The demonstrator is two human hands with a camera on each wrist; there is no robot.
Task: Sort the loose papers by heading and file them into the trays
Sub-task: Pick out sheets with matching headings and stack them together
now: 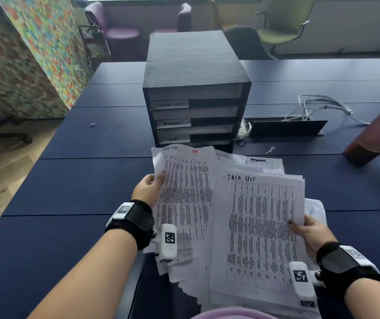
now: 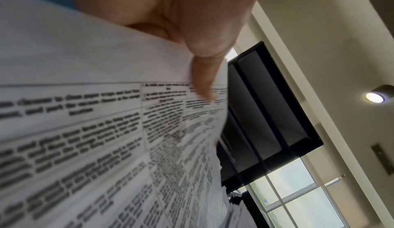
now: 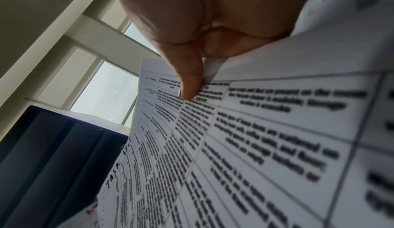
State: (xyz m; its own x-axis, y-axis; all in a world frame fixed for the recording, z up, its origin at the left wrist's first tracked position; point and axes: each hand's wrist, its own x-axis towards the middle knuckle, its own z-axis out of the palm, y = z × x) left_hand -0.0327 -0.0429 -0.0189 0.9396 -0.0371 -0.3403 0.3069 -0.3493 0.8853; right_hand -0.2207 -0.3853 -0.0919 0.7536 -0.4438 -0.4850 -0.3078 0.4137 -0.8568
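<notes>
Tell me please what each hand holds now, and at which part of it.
The left hand pinches a Task List sheet at its left edge. The right hand pinches another Task List sheet, atop the paper pile, at its right edge.

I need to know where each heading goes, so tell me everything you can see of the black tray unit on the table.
The black tray unit is a boxy cabinet with a matte, textured top, standing upright on the dark blue table just beyond the loose papers. Its open front faces the person and shows stacked trays with pale insides. White strips with handwriting mark the fronts: TASK LIST uppermost, ADMIN below, and a lowest label too small to read. Neither hand touches it.
</notes>
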